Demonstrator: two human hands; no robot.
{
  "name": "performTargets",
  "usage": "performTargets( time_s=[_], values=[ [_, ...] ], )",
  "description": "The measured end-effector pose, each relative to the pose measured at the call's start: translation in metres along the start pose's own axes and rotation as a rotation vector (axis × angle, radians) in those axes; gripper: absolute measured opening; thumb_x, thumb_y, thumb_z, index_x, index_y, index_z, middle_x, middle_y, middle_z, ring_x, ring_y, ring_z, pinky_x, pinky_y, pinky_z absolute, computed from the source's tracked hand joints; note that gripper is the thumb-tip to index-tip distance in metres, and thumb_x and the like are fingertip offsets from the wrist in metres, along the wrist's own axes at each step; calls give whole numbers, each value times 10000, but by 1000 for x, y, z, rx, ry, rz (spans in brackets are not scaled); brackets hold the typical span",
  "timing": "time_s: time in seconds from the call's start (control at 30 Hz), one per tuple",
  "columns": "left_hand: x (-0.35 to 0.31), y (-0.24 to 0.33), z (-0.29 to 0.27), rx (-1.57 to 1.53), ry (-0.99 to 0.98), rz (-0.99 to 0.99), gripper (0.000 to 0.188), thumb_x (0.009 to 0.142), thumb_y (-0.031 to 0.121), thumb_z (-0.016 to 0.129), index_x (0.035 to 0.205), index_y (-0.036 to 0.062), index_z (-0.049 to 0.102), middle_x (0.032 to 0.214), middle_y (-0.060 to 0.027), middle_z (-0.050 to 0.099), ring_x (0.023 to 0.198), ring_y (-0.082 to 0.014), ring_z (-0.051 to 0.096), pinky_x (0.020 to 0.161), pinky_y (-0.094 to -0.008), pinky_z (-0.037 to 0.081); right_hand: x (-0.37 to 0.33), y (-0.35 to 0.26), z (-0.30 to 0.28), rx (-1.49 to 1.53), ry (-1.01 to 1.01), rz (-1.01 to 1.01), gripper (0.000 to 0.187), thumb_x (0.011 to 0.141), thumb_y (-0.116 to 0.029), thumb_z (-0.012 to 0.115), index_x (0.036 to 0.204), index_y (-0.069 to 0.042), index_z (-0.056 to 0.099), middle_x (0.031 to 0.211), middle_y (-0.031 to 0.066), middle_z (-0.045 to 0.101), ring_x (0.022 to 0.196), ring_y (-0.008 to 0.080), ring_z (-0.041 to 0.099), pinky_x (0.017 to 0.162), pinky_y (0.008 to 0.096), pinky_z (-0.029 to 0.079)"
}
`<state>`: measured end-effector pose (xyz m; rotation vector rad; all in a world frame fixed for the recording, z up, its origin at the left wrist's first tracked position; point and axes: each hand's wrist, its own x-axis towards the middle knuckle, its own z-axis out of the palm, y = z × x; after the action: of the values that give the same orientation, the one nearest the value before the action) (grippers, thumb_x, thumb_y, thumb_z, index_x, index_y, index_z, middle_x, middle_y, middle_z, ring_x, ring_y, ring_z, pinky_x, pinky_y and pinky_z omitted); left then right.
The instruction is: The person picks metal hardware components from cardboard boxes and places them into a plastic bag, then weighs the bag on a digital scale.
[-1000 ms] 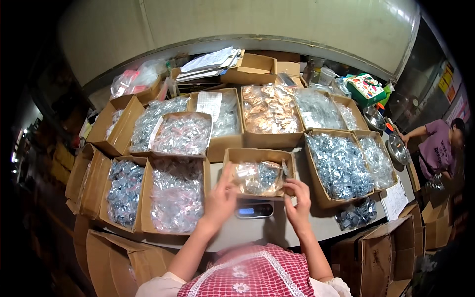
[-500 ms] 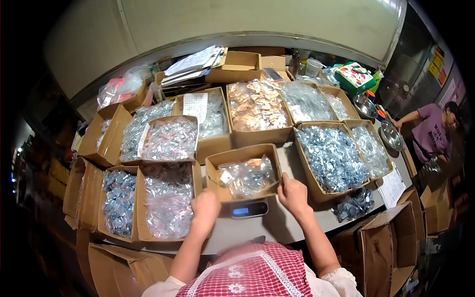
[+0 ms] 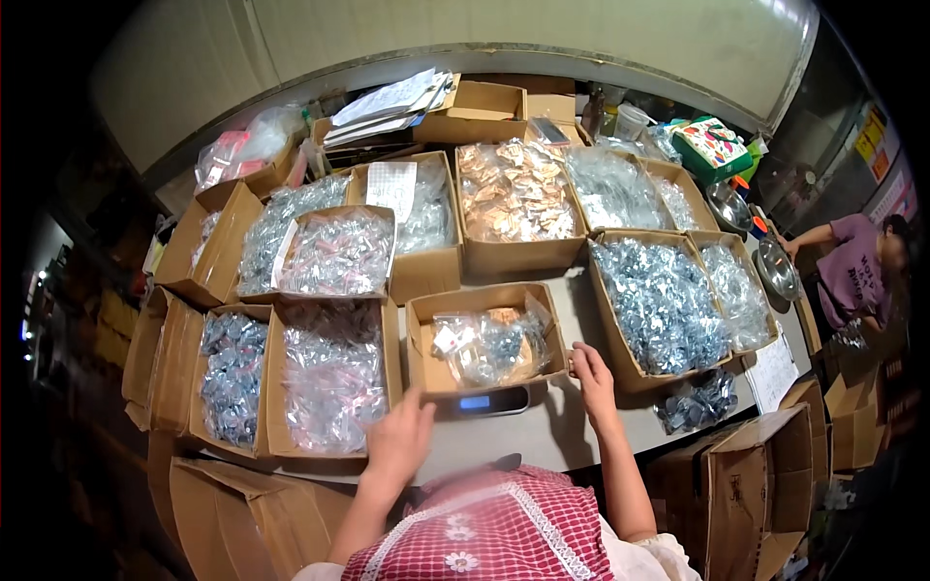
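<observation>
Both hands are spread and empty: the left hand [image 3: 399,441] and right hand [image 3: 591,373] flank the small box [image 3: 484,339] on the scale [image 3: 481,401] between them. A careless nudge could tip it off the counter [image 3: 572,436].

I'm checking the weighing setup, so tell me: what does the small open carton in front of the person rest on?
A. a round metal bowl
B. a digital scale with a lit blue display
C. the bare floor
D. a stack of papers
B: the small open carton, holding a bag of wrapped pieces, sits on a digital scale whose blue display shows just under its front edge, between the left hand and the right hand.
</observation>
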<state>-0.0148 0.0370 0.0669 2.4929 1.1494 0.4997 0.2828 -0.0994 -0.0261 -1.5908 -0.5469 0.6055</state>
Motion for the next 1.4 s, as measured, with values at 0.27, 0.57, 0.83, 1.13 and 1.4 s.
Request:
performTargets(
  time_s=[0.27,0.57,0.83,1.13,1.4],
  values=[
    [-69,-43,57,-368,-232,225,211,940,152,608,1126,73,667,928,-122,712,770,-285,704,681,-367,559,-18,38,-17,299,10,193,348,1041,-306,529,1008,22,640,895,44,611,707,73,498,653,207,417],
    [-75,-57,73,-371,-389,-26,257,922,150,558,1155,91,648,1081,-165,693,996,-358,663,861,-440,529,-21,43,-26,119,-61,225,480,1044,-438,468,1011,-7,677,958,83,704,832,153,655,778,292,522],
    [-66,-62,82,-340,-536,-235,238,933,193,541,1137,148,655,1066,-130,701,971,-329,676,832,-412,528,-20,34,-27,66,-99,271,525,1022,-488,484,992,-6,690,938,102,722,817,188,686,780,323,539],
    [-80,-82,112,-390,-66,152,111,935,174,624,995,125,704,830,-71,692,637,-197,653,566,-303,498,-14,31,-23,64,-118,272,514,1020,-475,493,987,0,687,905,112,723,781,195,695,745,319,551],
    [-79,-82,108,-411,-46,179,100,934,147,631,994,106,699,852,-71,696,620,-195,645,562,-297,500,-11,31,-19,33,-100,304,517,1022,-479,486,998,-4,688,916,106,725,808,189,696,758,311,546]
  ],
)
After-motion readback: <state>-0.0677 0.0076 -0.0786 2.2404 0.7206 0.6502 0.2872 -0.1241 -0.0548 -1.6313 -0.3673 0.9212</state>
